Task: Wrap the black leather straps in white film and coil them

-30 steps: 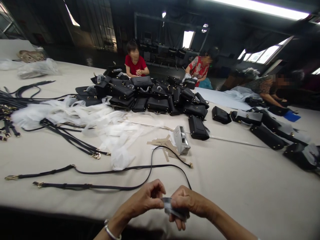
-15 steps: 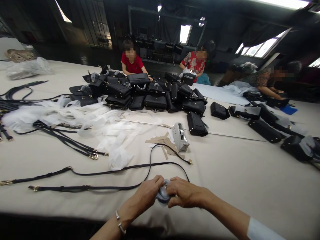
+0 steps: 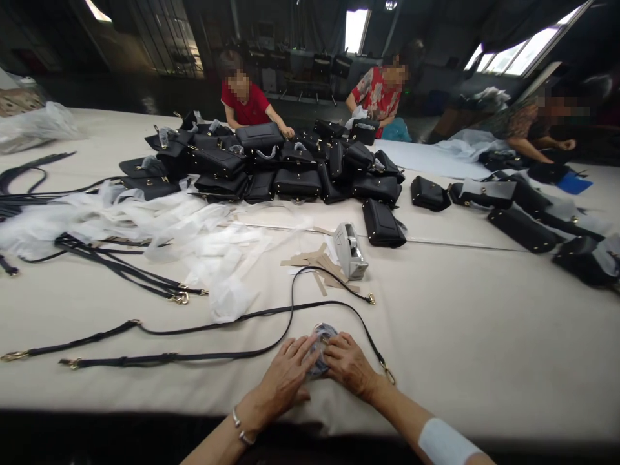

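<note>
A dark coiled strap [image 3: 320,369] in a thin translucent wrapping lies at the table's near edge, between my hands. My left hand [image 3: 285,374] presses on its left side with fingers extended over the wrapping. Curled fingers of my right hand [image 3: 351,365] grip the coil from the right. Just beyond are two long black straps with gold clasps: one strap [image 3: 208,356] stretches out to the left, and the other strap [image 3: 271,312] ends in a clasp right of my right hand. Part of the coil is hidden under my fingers.
A grey tape dispenser [image 3: 349,252] stands beside brown paper strips [image 3: 314,261]. White tissue strips [image 3: 159,226] and bundled straps [image 3: 121,268] lie left. Black handbags [image 3: 295,184] are piled at the back, more bags [image 3: 523,229] at right. Three people work across the table.
My left hand's fingers have flattened over the wrapped coil, and both hands have come up slightly in view. The right-hand strap clasp now shows beside my right wrist. The view has tilted down.
</note>
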The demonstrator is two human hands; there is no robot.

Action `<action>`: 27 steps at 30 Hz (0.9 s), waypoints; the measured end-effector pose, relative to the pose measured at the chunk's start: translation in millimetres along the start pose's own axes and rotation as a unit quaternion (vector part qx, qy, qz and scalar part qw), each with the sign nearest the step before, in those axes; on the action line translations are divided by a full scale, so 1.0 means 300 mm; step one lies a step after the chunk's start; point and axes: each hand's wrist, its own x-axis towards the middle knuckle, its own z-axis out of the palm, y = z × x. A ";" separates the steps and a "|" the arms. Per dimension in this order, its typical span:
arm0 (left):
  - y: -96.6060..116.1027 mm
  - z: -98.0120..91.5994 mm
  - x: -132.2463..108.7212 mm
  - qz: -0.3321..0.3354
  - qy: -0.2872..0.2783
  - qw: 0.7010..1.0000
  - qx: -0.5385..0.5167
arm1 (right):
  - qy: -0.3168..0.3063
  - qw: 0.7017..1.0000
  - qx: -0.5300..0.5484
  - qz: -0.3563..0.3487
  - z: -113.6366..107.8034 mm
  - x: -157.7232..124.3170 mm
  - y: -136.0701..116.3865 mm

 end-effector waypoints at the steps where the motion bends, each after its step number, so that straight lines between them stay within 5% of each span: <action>1: 0.001 0.005 0.000 0.003 0.002 1.000 0.004 | 0.014 1.000 0.001 -0.002 0.006 -0.003 0.001; 11: -0.077 -0.018 0.114 0.107 -0.007 0.994 0.011 | 0.076 0.996 0.039 -0.018 -0.021 -0.026 0.007; 20: -0.054 0.017 0.053 0.088 0.012 0.996 0.018 | 0.144 0.975 0.062 0.155 -0.035 -0.110 -0.034; 27: -0.025 0.065 0.092 0.029 0.029 0.999 0.034 | 0.221 0.937 0.066 0.262 -0.116 0.045 -0.002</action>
